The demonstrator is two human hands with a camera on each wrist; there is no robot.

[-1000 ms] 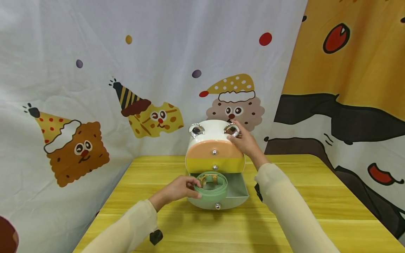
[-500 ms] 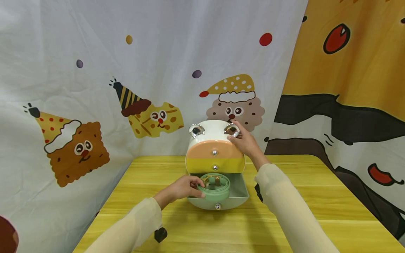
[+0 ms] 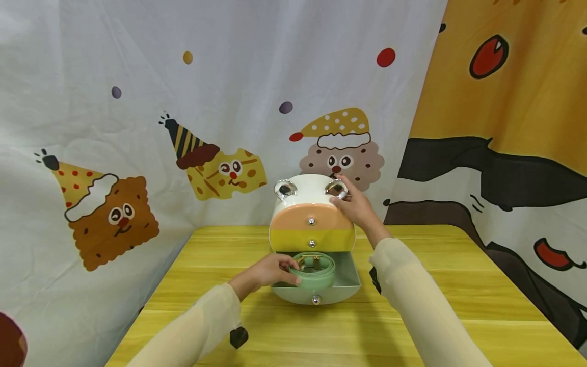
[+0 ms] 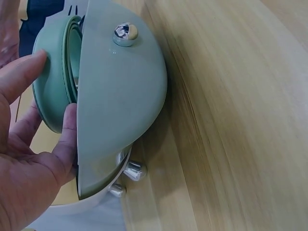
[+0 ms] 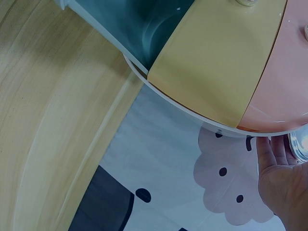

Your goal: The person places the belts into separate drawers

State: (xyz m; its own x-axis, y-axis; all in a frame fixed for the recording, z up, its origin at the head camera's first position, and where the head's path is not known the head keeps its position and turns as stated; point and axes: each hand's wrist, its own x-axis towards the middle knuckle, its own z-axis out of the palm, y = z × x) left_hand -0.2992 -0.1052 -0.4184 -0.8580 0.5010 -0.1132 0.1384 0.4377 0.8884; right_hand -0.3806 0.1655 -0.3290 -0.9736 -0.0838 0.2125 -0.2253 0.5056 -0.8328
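Observation:
A green belt [image 3: 316, 279] with a gold buckle is rolled into a coil. My left hand [image 3: 270, 270] pinches its left side, thumb outside and fingers at the rim, over the pulled-out bottom drawer [image 3: 346, 275]. In the left wrist view, the coil [image 4: 50, 72] shows partly behind the pale green drawer front [image 4: 120, 91]. The drawer box [image 3: 312, 216] has a white top, two silver ring eyes and orange and yellow fronts, both pushed in. At the top right, my right hand [image 3: 359, 206] grips round one silver eye [image 3: 336, 188], thumb in front and fingers behind.
The box stands on a yellow wood-grain table [image 3: 412, 306] towards its back edge. Close behind hangs a cloth [image 3: 238, 76] printed with cartoon biscuits and cheese. Small round silver knobs [image 3: 316, 300] stick out from the drawer fronts.
My left hand and the coiled belt have shifted a little to the right and slightly down, further over the drawer. The right hand and the box have stayed still.

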